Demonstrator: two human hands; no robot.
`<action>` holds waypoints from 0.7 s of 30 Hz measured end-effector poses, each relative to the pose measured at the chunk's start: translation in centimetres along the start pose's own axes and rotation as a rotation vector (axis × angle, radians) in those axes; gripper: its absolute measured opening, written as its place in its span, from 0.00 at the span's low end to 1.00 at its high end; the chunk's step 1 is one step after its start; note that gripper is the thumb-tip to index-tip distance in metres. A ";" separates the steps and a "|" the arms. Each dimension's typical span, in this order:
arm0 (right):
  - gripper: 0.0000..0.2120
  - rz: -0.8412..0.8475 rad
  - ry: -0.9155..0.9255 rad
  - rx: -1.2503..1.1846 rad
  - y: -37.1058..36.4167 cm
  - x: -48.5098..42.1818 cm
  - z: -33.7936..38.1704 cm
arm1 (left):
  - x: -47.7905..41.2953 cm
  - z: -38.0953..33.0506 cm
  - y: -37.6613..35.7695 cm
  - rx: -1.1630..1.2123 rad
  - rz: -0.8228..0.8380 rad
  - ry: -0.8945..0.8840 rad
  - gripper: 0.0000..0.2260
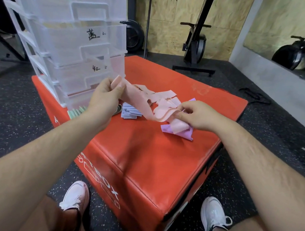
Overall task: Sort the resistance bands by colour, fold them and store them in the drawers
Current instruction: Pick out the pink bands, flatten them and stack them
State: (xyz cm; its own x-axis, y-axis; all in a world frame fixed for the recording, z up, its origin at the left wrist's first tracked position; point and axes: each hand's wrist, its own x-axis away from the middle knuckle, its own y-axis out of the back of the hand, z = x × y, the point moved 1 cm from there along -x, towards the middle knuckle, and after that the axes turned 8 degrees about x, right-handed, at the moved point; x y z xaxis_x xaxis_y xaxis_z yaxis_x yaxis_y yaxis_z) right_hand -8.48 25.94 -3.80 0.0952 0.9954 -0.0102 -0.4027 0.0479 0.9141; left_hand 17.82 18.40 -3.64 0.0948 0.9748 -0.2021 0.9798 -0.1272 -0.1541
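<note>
A long pink resistance band (139,102) stretches between both hands above the red box (153,153). My left hand (105,94) pinches its upper end near the drawers, and my right hand (195,113) pinches its lower end. More loose pink bands (161,97) lie behind it. A purple band (182,134) sits under my right hand. A stack of folded blue bands (129,111) lies in the middle, and folded green bands (75,112) sit by the clear drawer unit (71,36), which has hand-written labels and stands at the box's left.
The box sits on dark speckled gym floor (260,127). Exercise machines (197,42) stand against the wooden back wall, and a mirror is at the right. My knees and white shoes (212,215) are at the box's near corner.
</note>
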 end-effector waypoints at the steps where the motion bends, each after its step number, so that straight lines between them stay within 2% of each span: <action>1: 0.07 0.014 0.015 -0.030 -0.1 0.1 0.4 | 0.2 0.0 -0.6 -0.003 0.024 0.005 0.05; 3: 0.06 0.036 0.049 -0.099 -0.2 0.2 1.1 | 0.8 0.0 -2.0 -0.106 0.118 0.017 0.05; 5: 0.03 0.037 0.089 -0.120 -0.3 0.2 1.8 | 1.5 0.4 -3.0 -0.285 0.283 0.004 0.05; 7: 0.02 0.047 0.126 -0.151 -0.2 0.1 2.4 | 2.0 1.1 -3.7 -0.524 0.480 -0.033 0.16; 8: 0.02 0.070 0.141 -0.190 0.0 0.1 2.7 | 2.3 1.5 -4.0 -0.629 0.548 -0.036 0.18; 9: 0.04 0.098 0.147 -0.235 0.2 0.2 2.9 | 2.3 1.9 -4.1 -0.698 0.576 -0.033 0.16; 11: 0.12 0.149 0.120 -0.272 0.7 0.4 3.0 | 2.1 2.4 -4.2 -0.757 0.555 -0.031 0.14; 13: 0.17 0.176 0.094 -0.226 1.6 0.7 2.7 | 1.6 2.5 -3.7 -0.825 0.526 -0.043 0.16; 16: 0.14 0.150 0.098 -0.221 2.8 0.9 2.1 | 1.1 2.4 -2.4 -0.934 0.543 -0.034 0.19; 19: 0.14 -0.112 0.040 -0.360 3.3 0.5 1.9 | 0.9 2.3 -1.5 -0.885 0.515 0.018 0.20; 21: 0.19 -0.244 -0.026 -0.191 2.9 -0.5 1.1 | 0.6 2.4 -1.3 -0.799 0.470 0.055 0.21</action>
State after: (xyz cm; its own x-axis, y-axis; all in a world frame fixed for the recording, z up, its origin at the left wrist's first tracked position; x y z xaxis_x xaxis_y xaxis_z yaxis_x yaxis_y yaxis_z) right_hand -8.70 25.47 -0.66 0.2325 0.9503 -0.2068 -0.5283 0.3019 0.7936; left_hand 16.20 18.72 -5.87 0.5010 0.8651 -0.0250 0.6668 -0.3674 0.6484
